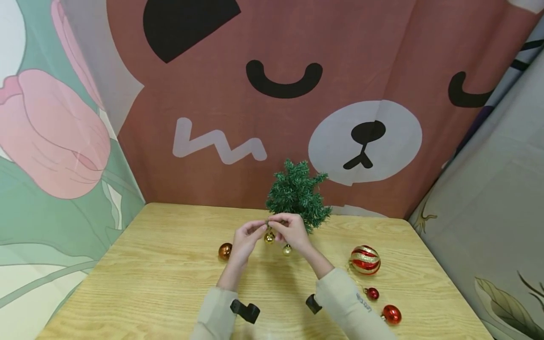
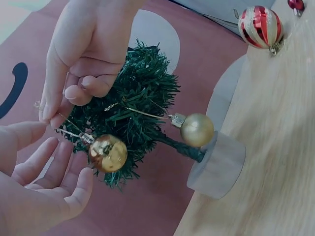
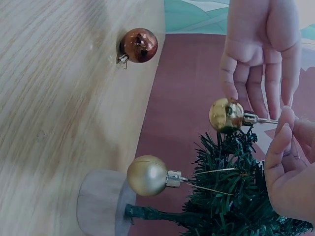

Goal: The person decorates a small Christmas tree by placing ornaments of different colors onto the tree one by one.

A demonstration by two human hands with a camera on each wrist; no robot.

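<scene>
A shiny gold bauble (image 1: 269, 237) hangs by its thin cord below the fingertips of both hands, in front of a small green artificial Christmas tree (image 1: 293, 193). My left hand (image 1: 244, 241) pinches at the cord from the left, its other fingers spread loosely around the bauble in the left wrist view. From the other side, my right hand (image 1: 295, 233) pinches the top of the cord between thumb and forefinger. A matte gold bauble (image 3: 147, 175) dangles from a low branch. The tree's pale round base (image 2: 216, 164) shows in both wrist views.
A copper bauble (image 1: 225, 251) lies left of the hands on the wooden table (image 1: 161, 274). To the right lie a red-and-gold striped bauble (image 1: 365, 260), a small dark red one (image 1: 372, 293) and a shiny red one (image 1: 391, 314). Printed curtains (image 1: 204, 189) hang behind the table.
</scene>
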